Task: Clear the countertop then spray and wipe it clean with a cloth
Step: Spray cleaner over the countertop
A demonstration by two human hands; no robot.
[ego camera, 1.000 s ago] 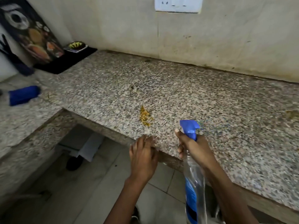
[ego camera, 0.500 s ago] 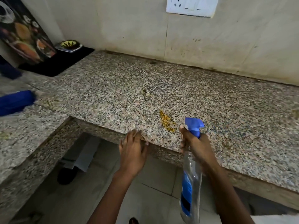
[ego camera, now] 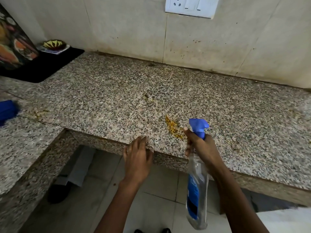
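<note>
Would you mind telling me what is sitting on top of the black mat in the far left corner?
A small yellow-patterned bowl on a white dish sits on the black mat. A colourful board covers the mat's left part.

The yellow spill (ego camera: pixel 173 126) lay on the speckled granite countertop (ego camera: pixel 235 118) near its front edge. The clear blue-capped spray bottle (ego camera: pixel 196 187) stood just right of it, the folded blue cloth (ego camera: pixel 7 111) far left.

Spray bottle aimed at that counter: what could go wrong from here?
1. The right hand holds the spray bottle with its nozzle past the yellow stain, so the spray might miss it.
2. The socket plate sits on the wall above; mist could drift toward it.
3. The left hand rests on the countertop edge and may get wet.
</note>
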